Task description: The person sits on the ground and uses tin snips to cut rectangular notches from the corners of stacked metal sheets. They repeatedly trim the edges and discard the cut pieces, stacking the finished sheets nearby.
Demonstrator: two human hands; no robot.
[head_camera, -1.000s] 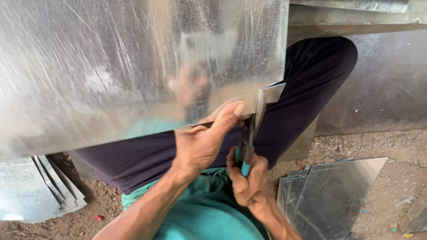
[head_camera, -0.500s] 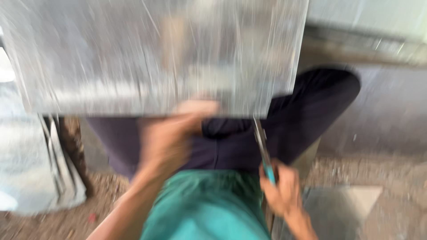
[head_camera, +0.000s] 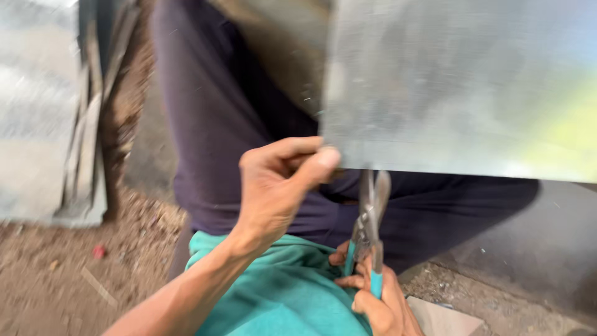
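Observation:
A shiny galvanised metal sheet (head_camera: pixel 460 81) fills the upper right of the view, resting over my dark-trousered lap. My left hand (head_camera: pixel 280 180) pinches the sheet's lower left corner, thumb on top. My right hand (head_camera: pixel 373 298) grips the teal handles of a pair of tin snips (head_camera: pixel 368 230). The snips' blades meet the sheet's lower edge just right of my left thumb. The blade tips are hidden under the sheet.
A stack of cut metal sheets (head_camera: pixel 56 124) leans at the left over dirt ground (head_camera: pixel 56 280) with small debris. Another flat metal piece (head_camera: pixel 444 318) lies by my right hand. A grey metal surface (head_camera: pixel 547 249) sits at lower right.
The view has swung and the sheet has shifted to the right. My left hand moved from the sheet's lower edge to its left corner. My right hand keeps the snips at the edge.

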